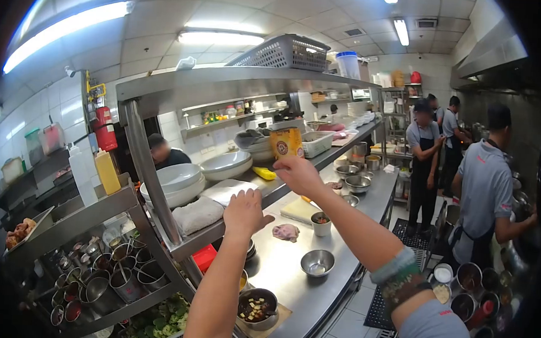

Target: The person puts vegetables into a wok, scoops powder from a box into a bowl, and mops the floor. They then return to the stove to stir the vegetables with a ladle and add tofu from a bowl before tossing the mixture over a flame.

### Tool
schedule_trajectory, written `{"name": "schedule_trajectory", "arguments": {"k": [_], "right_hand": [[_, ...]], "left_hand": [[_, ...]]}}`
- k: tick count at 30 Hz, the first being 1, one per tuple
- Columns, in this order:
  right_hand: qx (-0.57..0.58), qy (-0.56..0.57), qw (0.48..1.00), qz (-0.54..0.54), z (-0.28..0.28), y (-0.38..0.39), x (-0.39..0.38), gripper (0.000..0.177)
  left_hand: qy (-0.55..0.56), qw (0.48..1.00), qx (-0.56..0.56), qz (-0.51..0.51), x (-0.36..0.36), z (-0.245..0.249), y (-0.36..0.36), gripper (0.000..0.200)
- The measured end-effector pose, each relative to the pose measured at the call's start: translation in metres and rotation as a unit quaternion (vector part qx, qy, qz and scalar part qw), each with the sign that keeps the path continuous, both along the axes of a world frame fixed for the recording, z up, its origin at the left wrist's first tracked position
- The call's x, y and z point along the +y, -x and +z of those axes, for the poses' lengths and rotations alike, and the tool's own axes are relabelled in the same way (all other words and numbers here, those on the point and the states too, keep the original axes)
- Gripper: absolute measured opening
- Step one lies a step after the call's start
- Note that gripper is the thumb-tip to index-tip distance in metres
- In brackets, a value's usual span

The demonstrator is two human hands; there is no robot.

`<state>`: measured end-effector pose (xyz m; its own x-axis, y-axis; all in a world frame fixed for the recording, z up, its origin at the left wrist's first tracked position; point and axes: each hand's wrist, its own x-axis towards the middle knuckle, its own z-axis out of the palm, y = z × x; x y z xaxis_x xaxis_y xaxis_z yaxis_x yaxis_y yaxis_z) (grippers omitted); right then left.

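My right hand (298, 175) reaches up to the steel shelf, its fingers closed at the lower edge of a yellow container (286, 144) with a round brown emblem. Flat and with fingers spread, my left hand (244, 215) is at the shelf's front edge, overlapping the folded white cloths (228, 191). Left of these cloths stand large white bowls (225, 165). A bright yellow item (264, 173) lies on the shelf between my hands. On the counter below are a piece of raw meat (286, 232), a steel bowl (318, 263) and a cutting board (299, 210).
A pan with dark sauce and pale cubes (256, 305) sits at the near counter end. Squeeze bottles (107, 172) stand on the left shelf, above several pots (102, 293). Several people (486, 184) work along the right aisle; another person (165, 152) is behind the shelf.
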<state>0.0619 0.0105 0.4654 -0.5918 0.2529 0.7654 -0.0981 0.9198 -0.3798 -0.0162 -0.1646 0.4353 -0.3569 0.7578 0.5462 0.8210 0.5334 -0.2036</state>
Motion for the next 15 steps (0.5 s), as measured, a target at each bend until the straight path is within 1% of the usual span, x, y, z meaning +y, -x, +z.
{"name": "schedule_trajectory", "arguments": {"k": [2, 3, 5, 6, 9, 11, 13, 14, 15], "right_hand": [[0.064, -0.132, 0.989, 0.021, -0.004, 0.045, 0.023, 0.026], [0.065, -0.131, 0.989, 0.026, -0.007, 0.06, 0.036, 0.026], [-0.017, -0.159, 0.985, 0.057, -0.011, 0.084, 0.056, 0.03], [-0.131, -0.098, 0.986, 0.044, -0.004, 0.079, 0.059, 0.033], [-0.14, -0.074, 0.987, 0.043, -0.003, 0.077, 0.088, 0.031], [-0.141, -0.047, 0.989, 0.028, -0.012, 0.069, 0.097, 0.03], [0.007, -0.048, 0.998, 0.046, -0.023, 0.05, 0.088, 0.033], [0.054, -0.071, 0.992, 0.094, -0.038, 0.045, 0.091, 0.035], [0.054, -0.072, 0.991, 0.097, -0.046, 0.042, 0.1, 0.035]], "left_hand": [[-0.024, 0.999, 0.034, -0.017, -0.001, -0.002, -0.001, 0.062], [-0.023, 0.999, 0.035, -0.012, -0.001, -0.003, -0.002, 0.062], [-0.028, 0.998, 0.045, -0.017, -0.002, -0.002, -0.004, 0.062], [-0.027, 0.999, 0.044, -0.01, -0.002, -0.001, -0.003, 0.062], [-0.009, 0.999, 0.037, -0.003, -0.003, -0.001, -0.007, 0.065], [-0.044, 0.997, 0.06, -0.016, -0.005, -0.001, -0.011, 0.065], [-0.052, 0.996, 0.07, -0.027, -0.004, -0.002, -0.011, 0.066], [-0.031, 0.999, 0.043, 0.0, -0.004, 0.003, -0.016, 0.069], [-0.011, 0.999, 0.016, 0.027, -0.004, 0.007, -0.02, 0.071]]}}
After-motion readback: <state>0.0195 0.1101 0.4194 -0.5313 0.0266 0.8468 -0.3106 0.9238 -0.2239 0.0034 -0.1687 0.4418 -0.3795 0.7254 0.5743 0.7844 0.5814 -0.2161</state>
